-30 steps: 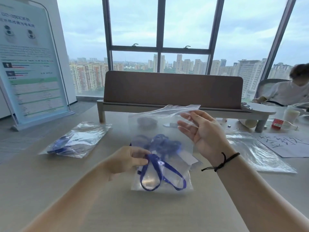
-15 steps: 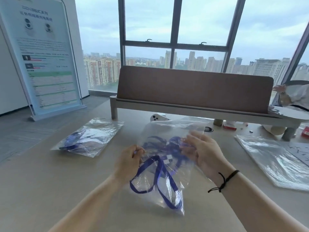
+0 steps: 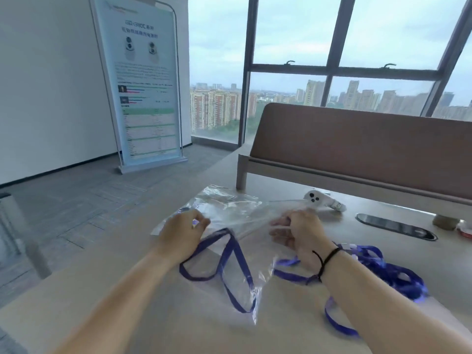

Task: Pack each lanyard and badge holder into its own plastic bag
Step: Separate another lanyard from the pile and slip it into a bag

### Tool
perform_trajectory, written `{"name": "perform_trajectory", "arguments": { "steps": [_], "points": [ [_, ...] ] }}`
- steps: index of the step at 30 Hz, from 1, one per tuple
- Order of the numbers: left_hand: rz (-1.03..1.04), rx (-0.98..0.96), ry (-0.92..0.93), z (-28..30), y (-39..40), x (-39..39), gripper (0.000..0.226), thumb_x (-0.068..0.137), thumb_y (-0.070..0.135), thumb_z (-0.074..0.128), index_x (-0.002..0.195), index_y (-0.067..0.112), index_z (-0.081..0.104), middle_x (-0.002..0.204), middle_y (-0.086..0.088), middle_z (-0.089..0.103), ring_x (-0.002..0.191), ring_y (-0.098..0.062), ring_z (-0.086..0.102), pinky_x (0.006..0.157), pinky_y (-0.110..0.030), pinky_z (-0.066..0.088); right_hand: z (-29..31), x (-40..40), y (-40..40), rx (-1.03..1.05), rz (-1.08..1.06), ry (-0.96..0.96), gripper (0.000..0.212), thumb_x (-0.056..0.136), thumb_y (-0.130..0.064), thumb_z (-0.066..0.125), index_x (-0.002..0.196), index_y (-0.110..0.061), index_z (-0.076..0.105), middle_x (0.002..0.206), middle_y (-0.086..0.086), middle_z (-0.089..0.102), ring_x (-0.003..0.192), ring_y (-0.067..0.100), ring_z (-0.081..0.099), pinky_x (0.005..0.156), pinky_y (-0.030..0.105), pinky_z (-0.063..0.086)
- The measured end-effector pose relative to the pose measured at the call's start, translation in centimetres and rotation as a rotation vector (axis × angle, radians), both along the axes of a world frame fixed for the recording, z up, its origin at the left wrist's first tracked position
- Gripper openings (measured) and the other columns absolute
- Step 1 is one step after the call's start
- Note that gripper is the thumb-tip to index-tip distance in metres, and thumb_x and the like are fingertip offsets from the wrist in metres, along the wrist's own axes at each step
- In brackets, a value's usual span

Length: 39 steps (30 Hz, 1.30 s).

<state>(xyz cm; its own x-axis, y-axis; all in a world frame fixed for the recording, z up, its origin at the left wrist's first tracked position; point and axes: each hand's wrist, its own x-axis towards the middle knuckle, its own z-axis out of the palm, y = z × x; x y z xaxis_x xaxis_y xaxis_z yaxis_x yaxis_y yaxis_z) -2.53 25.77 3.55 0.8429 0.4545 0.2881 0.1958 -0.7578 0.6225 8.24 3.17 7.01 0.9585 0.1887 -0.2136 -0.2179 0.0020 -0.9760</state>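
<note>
A clear plastic bag with a blue lanyard inside hangs between my hands just above the table. My left hand pinches the bag's top edge at its left end. My right hand grips the same edge at the right end, fingers curled. A pile of loose blue lanyards lies on the table right of my right forearm, partly hidden by it. Another packed plastic bag lies flat beyond my hands. No badge holder shows clearly inside the held bag.
A white controller lies behind my right hand. A black oval cable port sits in the table further right. A brown desk divider stands at the back. The table's left edge drops to the grey floor, where a banner stand stands.
The view has swung to the left. My hands have lowered the bag toward the table and moved to its top edge. The loose lanyard pile has come into view at right.
</note>
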Motion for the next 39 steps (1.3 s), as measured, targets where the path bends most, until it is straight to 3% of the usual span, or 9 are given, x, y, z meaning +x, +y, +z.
{"name": "perform_trajectory", "arguments": {
  "steps": [7,11,15,18,21,23,27,33,39],
  "points": [
    [0.086,0.011,0.050,1.9,7.4,4.2,0.034,0.094,0.048,0.060,0.091,0.016,0.069,0.075,0.004,0.070,0.070,-0.014,0.065,0.066,-0.029,0.046,0.6,6.0,8.3,-0.051,0.010,0.000,0.021,0.099,-0.006,0.038,0.097,-0.003,0.058,0.061,0.014,0.066,0.049,0.026,0.062,0.050,0.031,0.055],
    [0.169,0.087,0.045,0.0,9.1,5.3,0.045,0.095,0.057,0.052,0.116,0.019,0.064,0.099,-0.001,0.075,0.085,-0.021,0.070,0.079,-0.036,0.057,-1.5,9.0,11.1,-0.149,-0.056,-0.015,0.009,0.093,-0.002,0.052,0.088,0.003,0.058,0.062,0.019,0.062,0.046,0.029,0.062,0.053,0.038,0.055],
    [0.210,0.250,0.056,-0.5,8.2,4.9,0.044,0.094,0.059,0.051,0.120,0.025,0.060,0.112,0.000,0.068,0.102,-0.023,0.065,0.084,-0.036,0.052,-3.2,10.3,12.4,-0.556,-0.130,-0.295,0.041,0.085,-0.025,0.066,0.110,-0.007,0.040,0.091,0.008,0.056,0.076,0.034,0.067,0.067,0.042,0.056],
    [0.111,0.423,0.204,-0.7,6.4,4.6,0.040,0.096,0.058,0.046,0.114,0.026,0.064,0.118,0.000,0.063,0.109,-0.022,0.059,0.088,-0.035,0.048,-4.1,9.7,13.0,-0.876,-0.052,-0.599,0.033,0.088,-0.047,0.062,0.084,-0.015,0.055,0.082,0.001,0.058,0.075,0.024,0.058,0.065,0.032,0.046],
    [-0.009,0.423,0.325,-1.9,5.3,4.9,0.046,0.096,0.059,0.041,0.126,0.028,0.056,0.131,0.002,0.058,0.120,-0.021,0.055,0.097,-0.036,0.045,-4.3,9.4,14.9,-0.803,0.095,-0.708,0.045,0.093,-0.049,0.056,0.060,-0.018,0.056,0.057,-0.004,0.056,0.059,0.019,0.055,0.056,0.028,0.042],
    [-0.053,0.407,0.329,-2.6,5.3,5.2,0.050,0.097,0.060,0.035,0.132,0.029,0.050,0.137,0.005,0.054,0.126,-0.019,0.050,0.103,-0.036,0.040,-4.0,9.7,16.3,-0.726,0.197,-0.748,0.027,0.094,-0.048,0.054,0.089,-0.027,0.069,0.077,-0.010,0.066,0.077,0.014,0.063,0.066,0.026,0.046],
    [-0.087,0.398,0.294,-2.6,5.2,5.3,0.054,0.097,0.064,0.028,0.134,0.031,0.049,0.140,0.010,0.052,0.131,-0.016,0.045,0.112,-0.038,0.032,-5.2,11.6,17.9,-0.869,0.454,-0.687,0.054,0.093,-0.060,0.047,0.141,-0.036,0.048,0.143,-0.009,0.054,0.130,0.016,0.051,0.110,0.038,0.039],
    [-0.165,0.415,0.480,-3.2,4.3,5.5,0.075,0.094,0.072,0.020,0.158,0.033,0.012,0.167,0.004,0.011,0.154,-0.016,0.005,0.124,-0.046,0.005,-8.4,10.7,17.8,-1.121,0.613,-0.704,0.070,0.090,-0.074,0.025,0.151,-0.042,0.026,0.164,-0.010,0.017,0.152,0.014,0.009,0.122,0.051,0.001],
    [-0.174,0.429,0.546,-4.0,4.7,6.3,0.079,0.093,0.072,0.017,0.159,0.030,0.004,0.168,0.007,0.003,0.154,-0.013,-0.001,0.124,-0.046,0.002,-8.0,9.1,17.3,-1.176,0.483,-0.863,0.053,0.094,-0.060,0.028,0.134,-0.034,0.051,0.150,-0.006,0.044,0.144,0.019,0.033,0.119,0.050,0.016]
  ]
}}
